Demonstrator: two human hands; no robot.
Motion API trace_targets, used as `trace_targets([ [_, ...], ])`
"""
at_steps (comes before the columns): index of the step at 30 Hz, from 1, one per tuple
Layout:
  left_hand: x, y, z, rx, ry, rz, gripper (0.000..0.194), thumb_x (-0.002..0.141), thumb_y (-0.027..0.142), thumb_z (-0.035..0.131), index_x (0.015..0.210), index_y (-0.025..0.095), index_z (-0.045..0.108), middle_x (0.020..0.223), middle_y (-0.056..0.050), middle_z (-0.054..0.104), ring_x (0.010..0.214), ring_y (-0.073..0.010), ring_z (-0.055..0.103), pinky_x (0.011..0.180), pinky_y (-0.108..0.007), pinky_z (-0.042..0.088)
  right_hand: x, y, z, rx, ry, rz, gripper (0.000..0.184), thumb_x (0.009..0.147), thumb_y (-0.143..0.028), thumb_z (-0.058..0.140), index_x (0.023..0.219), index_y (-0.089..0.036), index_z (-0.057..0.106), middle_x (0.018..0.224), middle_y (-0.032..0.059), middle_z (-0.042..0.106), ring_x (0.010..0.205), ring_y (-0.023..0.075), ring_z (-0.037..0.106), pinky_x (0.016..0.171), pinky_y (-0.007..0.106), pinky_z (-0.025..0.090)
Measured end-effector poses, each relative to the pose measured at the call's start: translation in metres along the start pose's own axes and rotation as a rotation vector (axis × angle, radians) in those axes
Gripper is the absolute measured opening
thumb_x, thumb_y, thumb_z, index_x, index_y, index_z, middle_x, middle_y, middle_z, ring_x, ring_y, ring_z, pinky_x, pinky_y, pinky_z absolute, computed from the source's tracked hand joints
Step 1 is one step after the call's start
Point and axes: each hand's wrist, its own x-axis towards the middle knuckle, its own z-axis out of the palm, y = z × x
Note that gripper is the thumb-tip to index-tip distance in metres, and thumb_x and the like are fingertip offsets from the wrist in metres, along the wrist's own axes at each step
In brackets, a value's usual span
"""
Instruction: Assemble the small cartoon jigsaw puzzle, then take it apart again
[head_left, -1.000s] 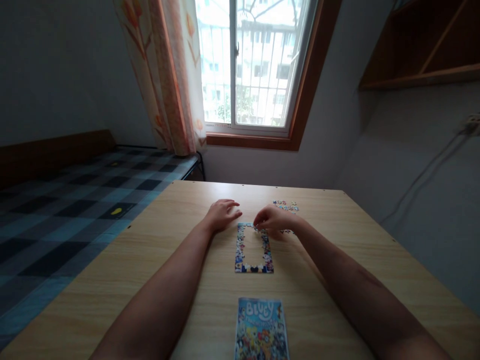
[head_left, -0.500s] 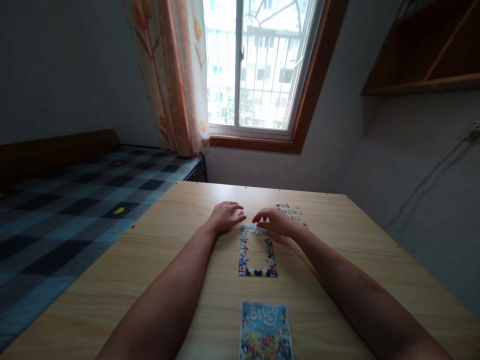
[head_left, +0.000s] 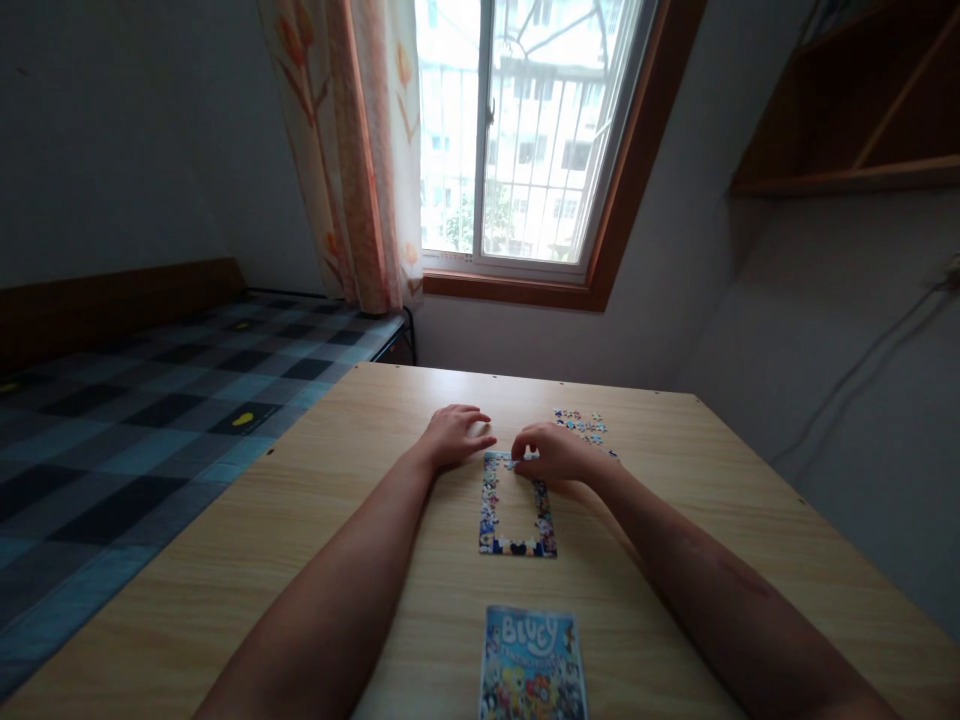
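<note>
A jigsaw puzzle (head_left: 487,510) lies on the table as an upright rectangular border of joined pieces, with bare wood inside it. My right hand (head_left: 559,452) is over its far right corner. Its fingers are curled down, with thumb and fingertips close together at the top row; whatever they pinch is too small to make out. My left hand (head_left: 454,435) rests on the table just beyond the far left corner, fingers spread and holding nothing. Loose puzzle pieces (head_left: 592,427) lie in short rows behind my right hand, which partly hides them.
A blue picture box (head_left: 532,665) marked "Bluey" lies near me on the wooden table (head_left: 420,640). To the left is a bed with a checked cover (head_left: 180,400). Beyond the table stand a curtain (head_left: 360,200) and a barred window (head_left: 532,150); a wooden shelf (head_left: 847,180) hangs at right.
My right hand's thumb and fingers have drawn closer together and dipped toward the puzzle's top row. My left hand stays in place. The whole view has shifted slightly.
</note>
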Motion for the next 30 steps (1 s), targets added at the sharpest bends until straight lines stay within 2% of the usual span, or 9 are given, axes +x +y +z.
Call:
trace_targets([
  [15,-0.001,0.001,0.0,0.027,-0.033,-0.002,0.053,0.082,0.065,0.063,0.122,0.031,0.072,0.137,-0.006,0.064,0.13,-0.03,0.054,0.111,-0.044,0.039,0.001,0.006,0.001,-0.027,0.027,-0.02,0.011,0.077,-0.024,0.077,0.087,-0.022,0.079,0.087,0.003,0.073,0.08,0.0163,0.063,0.074,0.026,0.044],
  [23,-0.001,0.014,0.003,0.038,-0.094,-0.015,0.064,0.082,0.067,0.06,0.135,0.031,0.062,0.148,-0.009,0.055,0.139,-0.0326,0.044,0.117,-0.052,0.028,-0.004,0.016,-0.021,-0.075,0.01,0.05,0.01,0.081,-0.028,0.075,0.087,-0.024,0.081,0.088,0.0036,0.076,0.078,0.0167,0.066,0.071,0.025,0.045],
  [30,0.0,0.017,0.002,0.032,-0.144,-0.027,0.063,0.085,0.064,0.059,0.139,0.03,0.058,0.152,-0.011,0.049,0.143,-0.0331,0.04,0.119,-0.058,0.021,-0.005,0.021,-0.019,-0.079,-0.062,0.147,0.013,0.079,-0.03,0.075,0.089,-0.026,0.082,0.088,0.0025,0.077,0.077,0.0171,0.067,0.068,0.025,0.044],
])
